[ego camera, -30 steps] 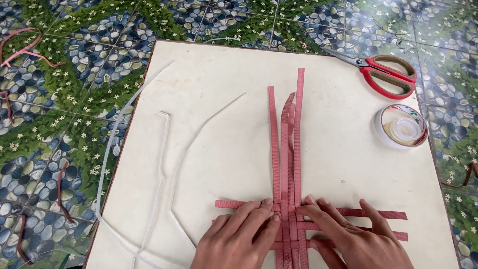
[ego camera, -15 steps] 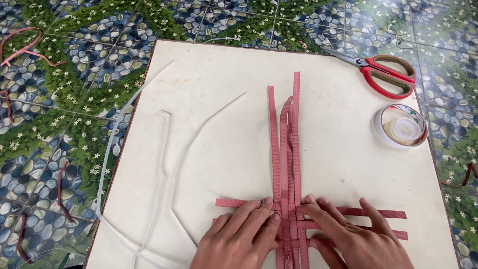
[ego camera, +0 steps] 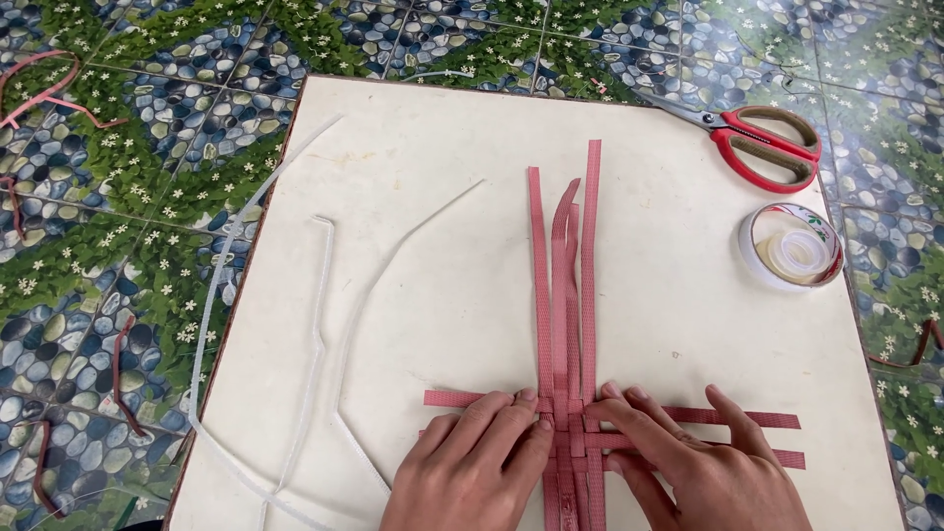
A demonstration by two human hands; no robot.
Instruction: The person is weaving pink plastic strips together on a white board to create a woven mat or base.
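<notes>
Both hands are pressing flat on a small woven patch of red plastic strips (ego camera: 568, 433) at the near edge of a cream board (ego camera: 442, 197). The left hand (ego camera: 472, 472) is lying with its fingers spread and flattened just left of the crossing, fingertips touching the horizontal strips. The right hand (ego camera: 703, 472) is doing the same just right of it, fingertips resting where the upright strips are passing over and under the cross strips. Neither hand is closing around anything; both are open, palms down, pinning the weave to the board.

The upright strips are running from the crossing toward the far side, and one is curling up off the board at its far tip. That suggests a light, springy band: stiff enough to hold a line, thin enough to bend, and probably slick, so the crossings look likely to slide apart unless held down. A good place to hold is right at the crossing with flat fingertips, while a loose far end is lifted by pinching its edges.

Pale white strips (ego camera: 320, 334) are lying loose on the left of the board, well apart from the hands. Red-handled scissors (ego camera: 757, 143) are sitting at the far right corner, with a roll of clear tape (ego camera: 792, 251) just nearer. The board is resting on a tiled floor (ego camera: 128, 197) patterned with pebbles and leaves.
</notes>
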